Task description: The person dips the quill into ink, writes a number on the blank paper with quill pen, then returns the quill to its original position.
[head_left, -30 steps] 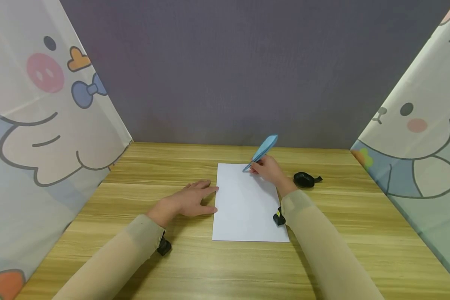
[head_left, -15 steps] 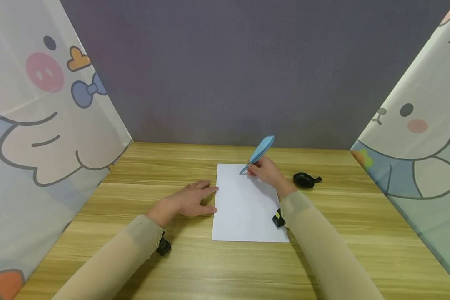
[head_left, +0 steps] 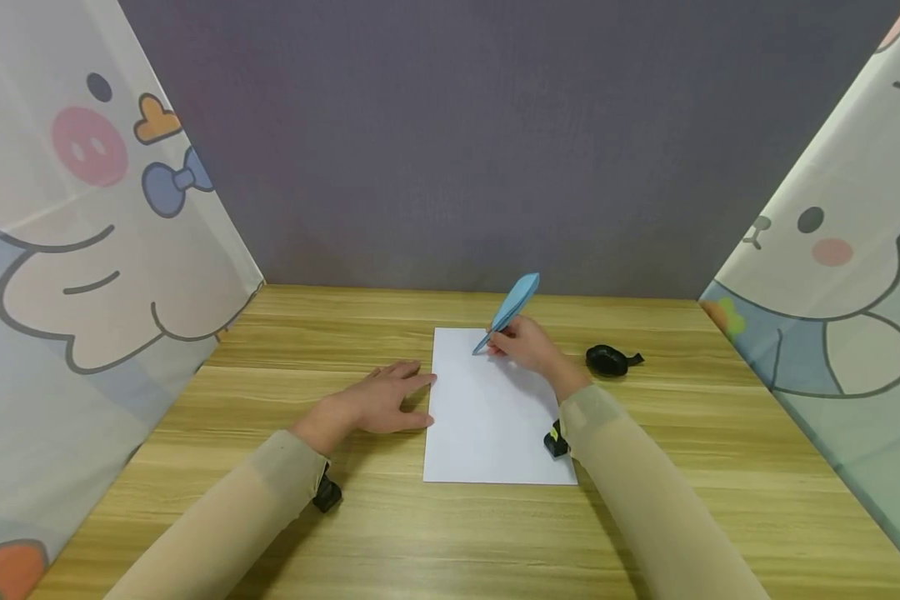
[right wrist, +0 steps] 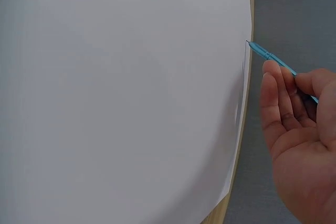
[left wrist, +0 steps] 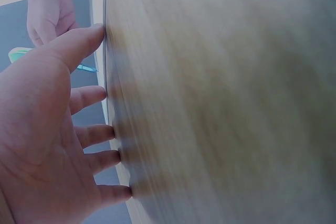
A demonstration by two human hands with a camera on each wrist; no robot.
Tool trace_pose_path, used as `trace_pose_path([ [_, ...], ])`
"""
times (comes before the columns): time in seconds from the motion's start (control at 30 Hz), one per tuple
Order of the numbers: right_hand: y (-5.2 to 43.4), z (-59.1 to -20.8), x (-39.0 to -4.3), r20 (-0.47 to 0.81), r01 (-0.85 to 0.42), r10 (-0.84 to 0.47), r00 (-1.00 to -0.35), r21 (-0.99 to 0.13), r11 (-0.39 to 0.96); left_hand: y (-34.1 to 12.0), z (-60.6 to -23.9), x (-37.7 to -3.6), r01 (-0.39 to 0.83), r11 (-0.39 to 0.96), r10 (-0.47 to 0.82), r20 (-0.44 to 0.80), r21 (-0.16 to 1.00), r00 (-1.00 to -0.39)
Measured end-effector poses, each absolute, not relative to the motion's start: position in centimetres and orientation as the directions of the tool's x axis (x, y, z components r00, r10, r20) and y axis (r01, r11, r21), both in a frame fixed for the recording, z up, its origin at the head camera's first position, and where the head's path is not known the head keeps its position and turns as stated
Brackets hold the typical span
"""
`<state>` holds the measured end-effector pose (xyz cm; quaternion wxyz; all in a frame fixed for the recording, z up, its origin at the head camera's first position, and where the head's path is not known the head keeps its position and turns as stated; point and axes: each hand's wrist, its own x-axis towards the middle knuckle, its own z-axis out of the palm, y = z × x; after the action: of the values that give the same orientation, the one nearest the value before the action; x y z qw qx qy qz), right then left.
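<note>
Centre of frame: right hand [head_left: 528,346] grips a blue feather pen [head_left: 508,312], tip at the top edge of the white sheet [head_left: 487,425]; left hand [head_left: 378,400] lies flat beside it on the surface [head_left: 720,467]. The sheet appears unmarked; writing barely begun.

Long beige sleeves [head_left: 645,500], a small black wrist-mounted camera [head_left: 327,493] under each cuff

Two hands on the table [head_left: 270,517]: left hand [head_left: 378,404], right hand [head_left: 528,346]. One sheet of paper [head_left: 491,417], one blue pen [head_left: 506,312], one small black object [head_left: 611,360], two cartoon curtains.
</note>
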<state>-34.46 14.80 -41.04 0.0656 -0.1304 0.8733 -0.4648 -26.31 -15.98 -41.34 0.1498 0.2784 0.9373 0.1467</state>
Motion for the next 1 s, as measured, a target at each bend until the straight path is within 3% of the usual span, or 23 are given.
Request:
trace_pose_path([
  [1.0,14.15,-40.93,-33.83,-0.009,-0.184,-0.371,-0.929,-0.856,0.483,-15.88,-41.21,-26.23,0.473,0.805,0.561,-0.201,0.358,-0.803],
])
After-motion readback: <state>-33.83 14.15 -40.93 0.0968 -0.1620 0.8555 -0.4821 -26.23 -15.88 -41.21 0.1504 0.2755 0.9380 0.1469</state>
